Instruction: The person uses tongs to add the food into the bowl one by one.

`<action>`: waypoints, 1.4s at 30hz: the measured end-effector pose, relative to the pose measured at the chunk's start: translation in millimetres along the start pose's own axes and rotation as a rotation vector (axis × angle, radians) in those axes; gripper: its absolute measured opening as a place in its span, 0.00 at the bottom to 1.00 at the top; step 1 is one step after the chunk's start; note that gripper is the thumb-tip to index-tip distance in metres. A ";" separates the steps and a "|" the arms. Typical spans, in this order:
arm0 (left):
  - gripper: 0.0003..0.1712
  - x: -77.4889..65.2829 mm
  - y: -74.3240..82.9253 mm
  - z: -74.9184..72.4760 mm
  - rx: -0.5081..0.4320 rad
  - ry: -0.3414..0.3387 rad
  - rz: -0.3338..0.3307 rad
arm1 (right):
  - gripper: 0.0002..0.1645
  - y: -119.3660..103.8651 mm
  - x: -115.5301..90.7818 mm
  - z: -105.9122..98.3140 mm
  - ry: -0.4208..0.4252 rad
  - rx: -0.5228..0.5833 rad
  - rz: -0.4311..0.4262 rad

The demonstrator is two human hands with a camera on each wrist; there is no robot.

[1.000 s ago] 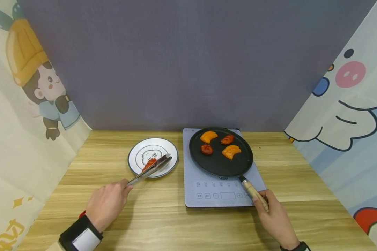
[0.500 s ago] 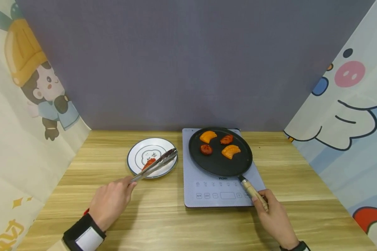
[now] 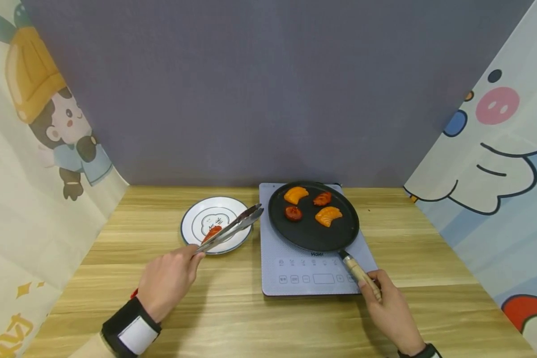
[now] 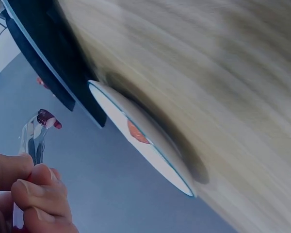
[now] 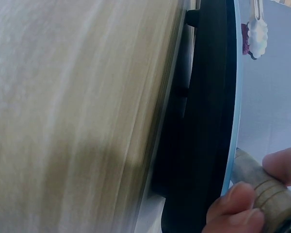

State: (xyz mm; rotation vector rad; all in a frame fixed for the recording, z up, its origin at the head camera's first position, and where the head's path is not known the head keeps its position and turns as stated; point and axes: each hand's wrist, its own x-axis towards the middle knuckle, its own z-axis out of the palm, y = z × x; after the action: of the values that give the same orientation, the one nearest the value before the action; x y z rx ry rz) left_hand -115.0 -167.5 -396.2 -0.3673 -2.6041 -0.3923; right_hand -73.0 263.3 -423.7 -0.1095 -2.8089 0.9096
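My left hand (image 3: 167,281) grips metal tongs (image 3: 234,227), whose tips reach past the plate's right rim to the left edge of the cooktop. Between the tips is a small dark red piece (image 4: 49,119), best seen in the left wrist view. Below the tongs, a white plate (image 3: 193,221) with blue rings carries a red food piece (image 3: 212,232). My right hand (image 3: 393,309) holds the wooden handle (image 3: 357,271) of a black frying pan (image 3: 302,236). In that pan lie two orange pieces (image 3: 328,217) and two red ones (image 3: 293,213).
The pan sits on a white induction cooktop (image 3: 293,266) with touch controls along its front. A wood-grain table (image 3: 232,318) lies under everything. Behind stands a grey panel (image 3: 268,99), with cartoon-printed sheets (image 3: 9,199) at both sides.
My left hand and the tongs have moved right and slightly away from me, their tips passing from over the plate to the cooktop's left edge. The right hand still holds the handle.
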 end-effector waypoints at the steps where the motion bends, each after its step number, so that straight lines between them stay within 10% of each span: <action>1: 0.09 1.3 1.7 0.0 -0.001 0.005 0.008 | 0.13 0.3 -0.4 0.2 0.002 0.002 -0.002; 42: 0.08 38.0 80.7 33.7 -0.077 -0.009 0.218 | 0.11 1.8 -1.2 2.2 0.049 -0.016 -0.035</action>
State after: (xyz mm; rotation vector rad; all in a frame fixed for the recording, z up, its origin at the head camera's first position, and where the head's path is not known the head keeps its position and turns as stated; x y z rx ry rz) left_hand -135.2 -74.5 -389.0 -0.6734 -2.5285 -0.4159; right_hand -72.3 263.4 -426.7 -0.0830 -2.7643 0.8648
